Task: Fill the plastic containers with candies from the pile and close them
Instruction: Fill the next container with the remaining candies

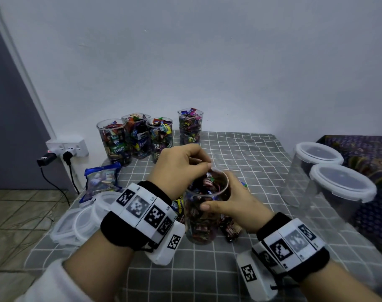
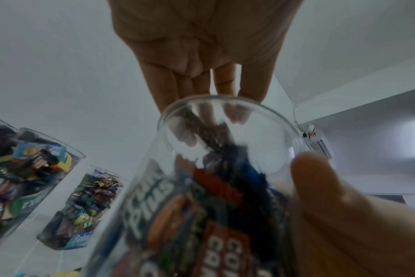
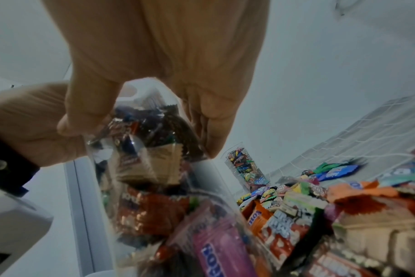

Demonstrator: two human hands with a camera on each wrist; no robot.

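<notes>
Spread across the bench (image 1: pixel 261 153), a grey checked cloth, with four filled containers (image 1: pixel 140 136) at 11 o'clock near the wall, two lidded empty tubs (image 1: pixel 329 177) at 3 o'clock, loose lids (image 1: pixel 81 219) at 8 o'clock. At centre, upright on the cloth, long axis vertical and open mouth pointing up, a clear round container (image 1: pixel 204 212) nearly full of candies, the pile (image 3: pixel 320 206) just beside it. Right hand (image 1: pixel 238 203) in a grip round the container's upper wall, thumb across the front; left hand (image 1: pixel 181 166) over the mouth, fingertips (image 2: pixel 190 135) dipped inside, whether pinching a candy cannot be told.
</notes>
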